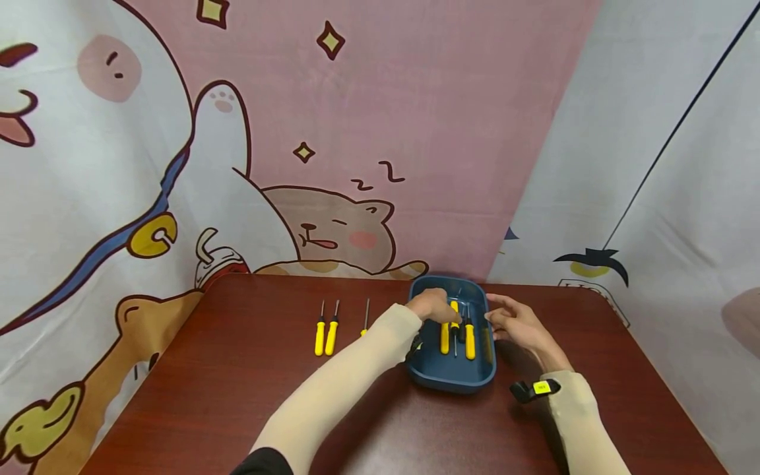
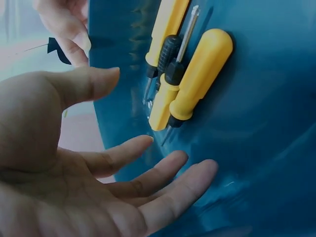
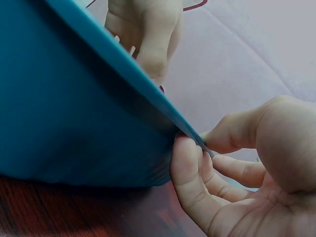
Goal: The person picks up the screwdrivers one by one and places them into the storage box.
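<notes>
My right hand (image 3: 247,173) pinches the rim of the dark blue plastic tray (image 1: 429,369); my left hand (image 2: 74,177) hovers open over the yellow-handled screwdrivers (image 2: 197,79) inside.

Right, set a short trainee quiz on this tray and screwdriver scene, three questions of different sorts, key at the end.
1. True or false: the right hand pinches the rim of the blue tray.
2. How many yellow-handled screwdrivers lie on the table outside the tray, to its left? A) one B) three C) five
3. Fill in: the left hand hovers over the screwdrivers in the tray with its fingers ____.

Key
1. True: in the right wrist view, thumb and forefinger pinch the tray's edge.
2. B: two lie side by side, and a third is partly hidden by the left forearm.
3. Open: the left wrist view shows them spread, holding nothing.
</notes>
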Demonstrator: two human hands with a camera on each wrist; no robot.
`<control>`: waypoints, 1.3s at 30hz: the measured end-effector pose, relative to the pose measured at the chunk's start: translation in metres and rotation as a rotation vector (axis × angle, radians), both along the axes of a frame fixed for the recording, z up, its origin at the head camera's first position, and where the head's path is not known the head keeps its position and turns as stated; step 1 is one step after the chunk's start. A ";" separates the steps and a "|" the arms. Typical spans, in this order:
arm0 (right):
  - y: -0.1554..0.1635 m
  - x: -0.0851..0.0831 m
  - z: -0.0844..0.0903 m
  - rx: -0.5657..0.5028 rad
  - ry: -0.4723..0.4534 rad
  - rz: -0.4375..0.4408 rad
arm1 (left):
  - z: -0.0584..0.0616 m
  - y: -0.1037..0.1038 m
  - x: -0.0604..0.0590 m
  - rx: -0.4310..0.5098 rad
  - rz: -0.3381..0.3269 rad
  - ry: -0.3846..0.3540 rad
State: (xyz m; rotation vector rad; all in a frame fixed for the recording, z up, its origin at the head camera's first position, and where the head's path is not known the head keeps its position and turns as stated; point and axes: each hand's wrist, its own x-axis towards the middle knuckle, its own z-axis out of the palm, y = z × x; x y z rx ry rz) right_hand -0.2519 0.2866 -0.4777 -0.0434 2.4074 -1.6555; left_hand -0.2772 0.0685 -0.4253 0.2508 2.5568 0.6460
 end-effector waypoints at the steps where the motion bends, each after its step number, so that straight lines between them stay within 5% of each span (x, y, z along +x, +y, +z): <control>1: 0.000 0.000 0.000 0.000 0.000 0.000 | 0.000 0.000 0.000 -0.002 -0.012 0.003; 9: 0.000 0.000 0.002 0.002 -0.003 0.014 | 0.007 -0.002 0.006 -0.057 -0.146 0.110; 24: 0.004 0.000 0.000 0.008 0.002 0.009 | 0.011 -0.020 0.013 0.015 -0.339 0.320; 39: 0.001 0.000 0.000 -0.004 -0.009 0.000 | 0.004 -0.047 0.020 -0.008 -0.333 0.538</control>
